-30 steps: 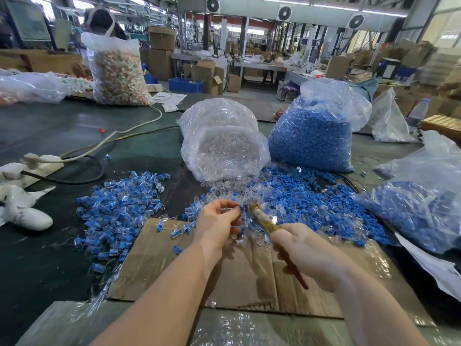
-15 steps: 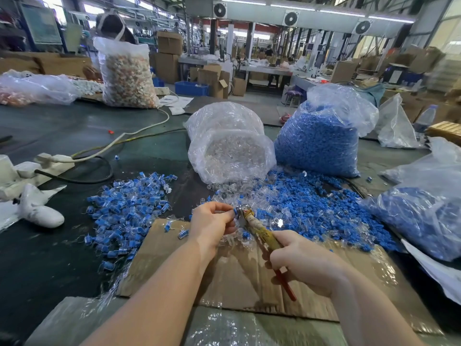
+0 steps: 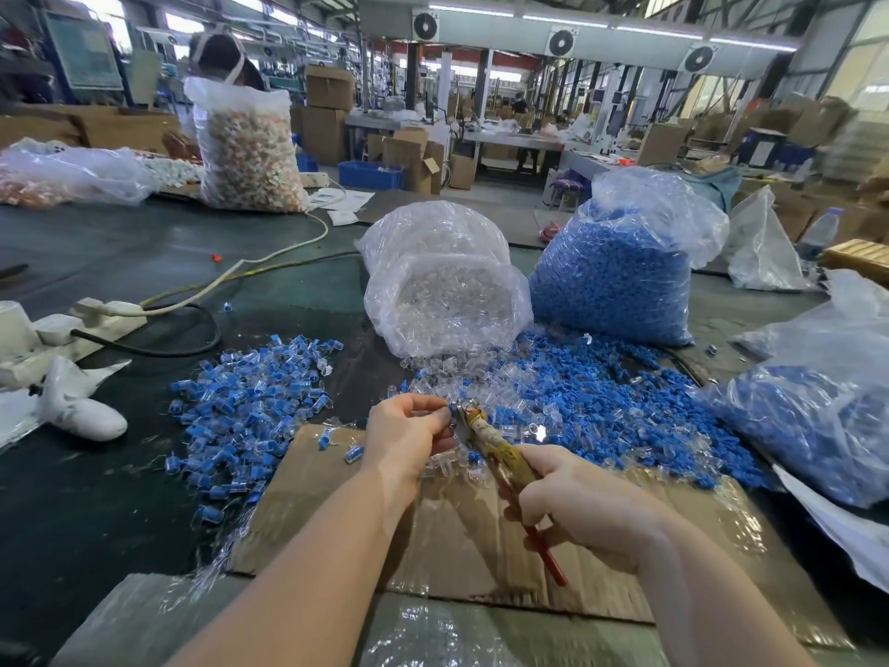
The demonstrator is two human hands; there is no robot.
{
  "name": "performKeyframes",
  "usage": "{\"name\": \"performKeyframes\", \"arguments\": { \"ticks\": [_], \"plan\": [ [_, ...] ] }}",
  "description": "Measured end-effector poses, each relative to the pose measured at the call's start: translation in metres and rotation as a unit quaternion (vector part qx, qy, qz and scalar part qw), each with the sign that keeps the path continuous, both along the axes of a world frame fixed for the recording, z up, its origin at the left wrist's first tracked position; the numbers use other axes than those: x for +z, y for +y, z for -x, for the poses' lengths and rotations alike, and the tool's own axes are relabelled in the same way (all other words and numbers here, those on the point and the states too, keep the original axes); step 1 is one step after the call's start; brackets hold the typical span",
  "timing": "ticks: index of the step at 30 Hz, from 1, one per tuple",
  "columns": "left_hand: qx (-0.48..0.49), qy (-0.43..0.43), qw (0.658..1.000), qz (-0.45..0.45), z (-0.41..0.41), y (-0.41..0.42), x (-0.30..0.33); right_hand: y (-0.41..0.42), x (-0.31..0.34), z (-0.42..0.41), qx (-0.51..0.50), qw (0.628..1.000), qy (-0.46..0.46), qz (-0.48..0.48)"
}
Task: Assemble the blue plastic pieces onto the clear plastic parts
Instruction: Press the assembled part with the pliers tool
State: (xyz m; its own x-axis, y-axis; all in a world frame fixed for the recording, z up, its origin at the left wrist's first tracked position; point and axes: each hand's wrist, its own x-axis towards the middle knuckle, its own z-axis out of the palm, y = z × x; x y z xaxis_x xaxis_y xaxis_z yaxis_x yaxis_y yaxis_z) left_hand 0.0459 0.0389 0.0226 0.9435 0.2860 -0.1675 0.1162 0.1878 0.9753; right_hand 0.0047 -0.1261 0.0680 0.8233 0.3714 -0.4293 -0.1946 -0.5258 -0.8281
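While nothing at this station carries legible writing, its risks can be judged, left to right:

Finished pile [image 3: 250, 402]: blue-and-clear assembled pieces lie heaped on the dark counter [image 3: 96, 498], left of the cardboard sheet [image 3: 481, 546]; a careless sweep of the forearm could scatter them.

Left hand [image 3: 409, 440]: its fingers [image 3: 435, 409] are curled, pinching a small piece at the tool's tip; the piece is too small to tell whether it is clear, blue or both.

Pliers-like tool [image 3: 490, 440]: its metal nose meets the pinched piece, so a slip could nip a fingertip or crack the plastic.

Right hand [image 3: 591, 507]: wrapped round the tool's taped, red-tipped handles; too hard a squeeze might crush the part.

Clear parts bag [image 3: 447, 291]: open-mouthed, spilling clear parts toward the hands.

Loose blue pieces [image 3: 601, 397]: mixed with clear parts just beyond the hands; mixing may slow picking.

Blue pieces bag [image 3: 620, 272]: upright behind the loose pile.

Writing: none readable on bags, tool or cardboard.
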Motion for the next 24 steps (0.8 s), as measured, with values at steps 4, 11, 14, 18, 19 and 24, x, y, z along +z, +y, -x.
{"name": "performKeyframes", "arguments": {
  "ticks": [4, 11, 14, 18, 19, 24],
  "plan": [
    [0.003, -0.007, 1.000, -0.001, 0.001, -0.002, -0.001, 0.001, 0.002, 0.001, -0.007, 1.000, -0.010, -0.003],
    [0.013, -0.006, 1.000, 0.006, 0.001, -0.005, 0.001, 0.004, -0.006, 0.003, -0.039, 0.995, -0.078, 0.040],
    [0.016, -0.001, 1.000, 0.014, 0.002, -0.006, 0.001, 0.004, -0.009, 0.005, -0.053, 0.995, -0.082, 0.015],
    [0.029, -0.012, 0.999, -0.003, 0.002, -0.006, 0.005, 0.004, -0.014, 0.006, -0.099, 0.989, -0.055, -0.097],
    [0.038, -0.017, 0.999, -0.019, 0.002, -0.004, 0.006, 0.004, -0.017, 0.005, -0.118, 0.986, -0.063, -0.104],
    [0.113, -0.021, 0.975, -0.188, -0.003, 0.027, 0.000, -0.012, -0.032, -0.007, -0.245, 0.957, -0.142, -0.056]
  ]
}}
